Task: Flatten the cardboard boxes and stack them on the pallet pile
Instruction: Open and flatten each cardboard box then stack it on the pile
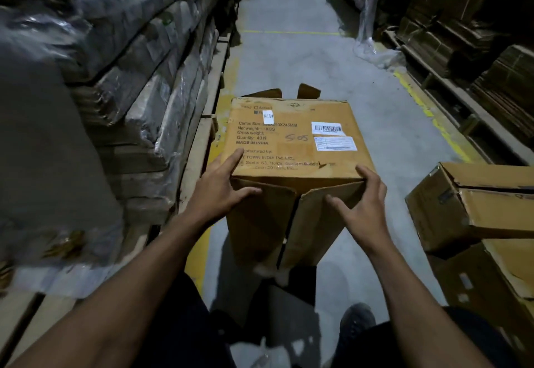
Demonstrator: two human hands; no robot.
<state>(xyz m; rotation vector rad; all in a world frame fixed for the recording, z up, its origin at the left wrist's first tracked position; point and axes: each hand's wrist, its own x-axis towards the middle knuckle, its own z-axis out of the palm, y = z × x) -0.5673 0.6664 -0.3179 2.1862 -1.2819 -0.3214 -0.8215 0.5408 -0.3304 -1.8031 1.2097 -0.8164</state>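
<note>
A: What are my hands doing?

B: Your left hand (pixel 221 187) and right hand (pixel 362 204) each clutch a near top corner of the cardboard box (pixel 291 142), thumbs on the loose front flaps (pixel 291 217), probably to steady it for collapsing.

A: Where is it?

B: Centre frame, over the aisle floor (pixel 303 58); printed face up, long axis running away from you. More boxes (pixel 474 203) sit at right, wrapped flattened stacks (pixel 138 84) at left.

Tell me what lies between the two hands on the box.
In the head view, the near flaps of the cardboard box lie between the left hand and right hand, with a dark gap where the flaps meet.
</note>
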